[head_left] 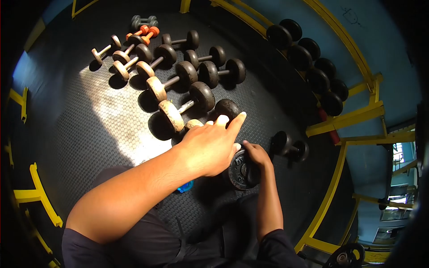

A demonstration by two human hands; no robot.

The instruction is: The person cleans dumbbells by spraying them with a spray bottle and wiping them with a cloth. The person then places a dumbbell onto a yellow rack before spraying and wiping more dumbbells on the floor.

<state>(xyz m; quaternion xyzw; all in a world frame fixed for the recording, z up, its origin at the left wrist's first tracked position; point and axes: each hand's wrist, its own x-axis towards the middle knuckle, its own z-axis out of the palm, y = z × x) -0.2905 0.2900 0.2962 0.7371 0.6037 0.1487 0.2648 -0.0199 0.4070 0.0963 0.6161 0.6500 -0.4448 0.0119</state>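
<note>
My left hand [210,145] reaches across in front of me, fingers stretched out and apart, the index finger pointing forward. It overlaps the nearest dumbbell [228,108] of the row, hiding its handle; only parts of its two round heads show. My right hand [259,156] is curled round the upper right rim of a black weight plate [240,172] with raised lettering, which stands close in front of my body. The left thumb comes near the plate's top edge. Below my left wrist, part of a small blue object [184,186] shows on the floor.
Rows of black dumbbells [203,96] stand ahead on the textured rubber floor [116,111], with orange dumbbells [150,35] and grey ones [144,21] farther off. Another dumbbell [290,147] lies to the right. A yellow rack [348,119] holds more dumbbells [317,80] along the wall.
</note>
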